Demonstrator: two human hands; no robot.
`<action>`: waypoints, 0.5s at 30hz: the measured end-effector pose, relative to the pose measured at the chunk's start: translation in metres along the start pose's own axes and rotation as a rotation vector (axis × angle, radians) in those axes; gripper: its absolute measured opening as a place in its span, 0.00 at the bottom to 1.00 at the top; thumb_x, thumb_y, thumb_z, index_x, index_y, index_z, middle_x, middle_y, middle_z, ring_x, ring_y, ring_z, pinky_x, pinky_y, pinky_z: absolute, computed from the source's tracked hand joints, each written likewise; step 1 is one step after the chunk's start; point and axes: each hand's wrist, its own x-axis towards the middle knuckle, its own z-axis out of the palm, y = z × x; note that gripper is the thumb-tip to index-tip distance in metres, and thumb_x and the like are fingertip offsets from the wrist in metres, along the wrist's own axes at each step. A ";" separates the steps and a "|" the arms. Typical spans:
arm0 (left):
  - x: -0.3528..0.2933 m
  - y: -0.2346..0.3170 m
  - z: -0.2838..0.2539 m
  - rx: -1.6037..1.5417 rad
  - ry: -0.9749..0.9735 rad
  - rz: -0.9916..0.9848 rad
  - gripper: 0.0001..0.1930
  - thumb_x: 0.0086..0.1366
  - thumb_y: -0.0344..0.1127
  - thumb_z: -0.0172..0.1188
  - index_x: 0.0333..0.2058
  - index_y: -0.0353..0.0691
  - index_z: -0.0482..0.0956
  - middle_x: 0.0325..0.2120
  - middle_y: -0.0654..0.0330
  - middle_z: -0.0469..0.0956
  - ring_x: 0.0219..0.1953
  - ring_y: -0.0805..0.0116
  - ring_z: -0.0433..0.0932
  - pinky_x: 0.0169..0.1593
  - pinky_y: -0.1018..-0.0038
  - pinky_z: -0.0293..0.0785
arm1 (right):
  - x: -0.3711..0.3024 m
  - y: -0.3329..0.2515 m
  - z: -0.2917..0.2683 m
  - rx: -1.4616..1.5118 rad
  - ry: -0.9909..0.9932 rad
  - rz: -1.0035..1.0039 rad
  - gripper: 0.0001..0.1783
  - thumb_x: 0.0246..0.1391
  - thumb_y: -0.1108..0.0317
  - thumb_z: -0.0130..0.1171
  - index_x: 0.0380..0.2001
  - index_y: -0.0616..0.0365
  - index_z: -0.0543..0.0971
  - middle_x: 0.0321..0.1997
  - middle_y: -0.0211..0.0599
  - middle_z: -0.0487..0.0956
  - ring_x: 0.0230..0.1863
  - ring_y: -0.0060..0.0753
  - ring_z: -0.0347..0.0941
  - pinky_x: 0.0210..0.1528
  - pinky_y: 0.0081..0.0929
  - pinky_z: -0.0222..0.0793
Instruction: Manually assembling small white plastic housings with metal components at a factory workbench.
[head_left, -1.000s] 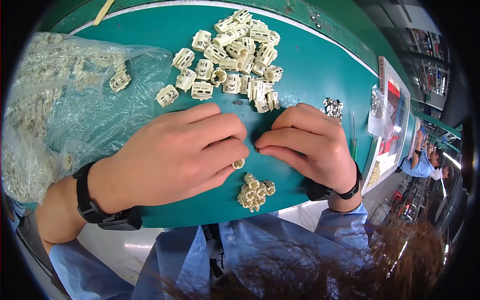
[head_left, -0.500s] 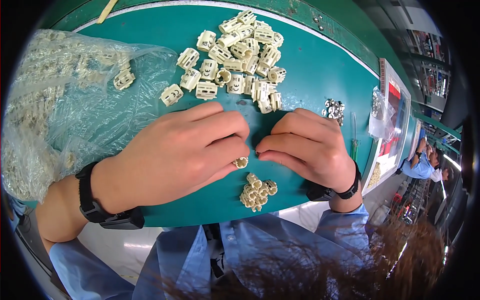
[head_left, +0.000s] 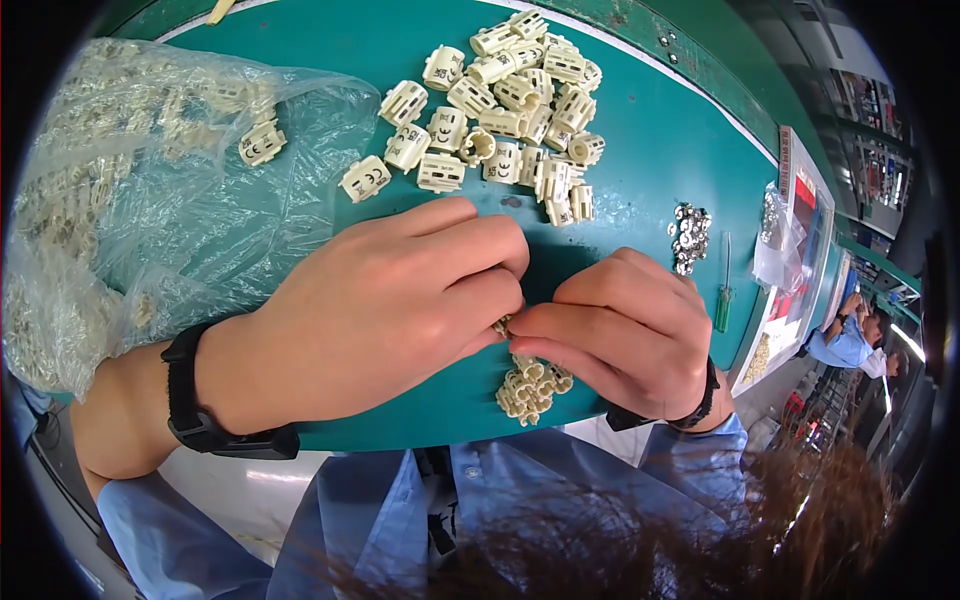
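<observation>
My left hand (head_left: 400, 300) is closed around a small cream plastic sleeve (head_left: 503, 325), whose open end peeks out past the fingertips. Thumb and fingers of my right hand (head_left: 630, 325) are pinched together against that open end. Whatever sits between the right fingertips is hidden. Just below the hands lies a small heap of cream plastic parts (head_left: 528, 395) with notched ends, partly covered by my right hand. Beyond the hands is a larger pile of cream ribbed plastic cylinders (head_left: 520, 95) with dark slots and printed marks.
A clear plastic bag (head_left: 300, 200) full of similar cylinders covers the left side of the green table (head_left: 640, 140). To the right are small shiny metal parts (head_left: 691, 235), a thin screwdriver (head_left: 723, 310) and a small clear bag (head_left: 778, 245). A co-worker (head_left: 840, 335) is at far right.
My right hand has moved in to meet the sleeve in my left hand; before, a gap separated them, with a tiny dark piece at the right fingertips. The whole view has shifted slightly.
</observation>
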 end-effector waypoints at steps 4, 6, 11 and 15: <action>0.000 -0.001 -0.001 -0.012 0.005 -0.004 0.12 0.58 0.30 0.79 0.40 0.40 0.87 0.46 0.62 0.83 0.42 0.59 0.81 0.45 0.65 0.82 | 0.002 0.001 0.000 -0.010 0.014 -0.020 0.16 0.45 0.69 0.85 0.40 0.55 0.93 0.35 0.26 0.82 0.29 0.27 0.77 0.24 0.29 0.71; 0.001 -0.001 0.000 -0.009 0.002 -0.002 0.12 0.58 0.30 0.79 0.40 0.40 0.87 0.46 0.62 0.83 0.42 0.59 0.81 0.45 0.65 0.82 | 0.001 0.001 -0.001 -0.020 0.016 -0.019 0.17 0.45 0.69 0.85 0.40 0.55 0.94 0.35 0.26 0.82 0.29 0.27 0.77 0.24 0.29 0.72; 0.004 0.000 -0.003 -0.028 0.005 -0.003 0.13 0.57 0.30 0.80 0.40 0.40 0.87 0.45 0.62 0.83 0.41 0.59 0.81 0.45 0.65 0.82 | -0.002 -0.002 -0.002 -0.016 -0.013 0.014 0.15 0.46 0.66 0.87 0.38 0.55 0.95 0.36 0.31 0.84 0.30 0.32 0.78 0.29 0.32 0.72; 0.002 0.005 -0.005 0.002 -0.037 -0.017 0.14 0.57 0.30 0.80 0.40 0.40 0.87 0.45 0.62 0.83 0.41 0.59 0.81 0.45 0.65 0.82 | -0.004 -0.003 -0.003 -0.002 -0.015 0.008 0.14 0.47 0.67 0.87 0.39 0.55 0.95 0.36 0.31 0.84 0.30 0.32 0.78 0.29 0.32 0.73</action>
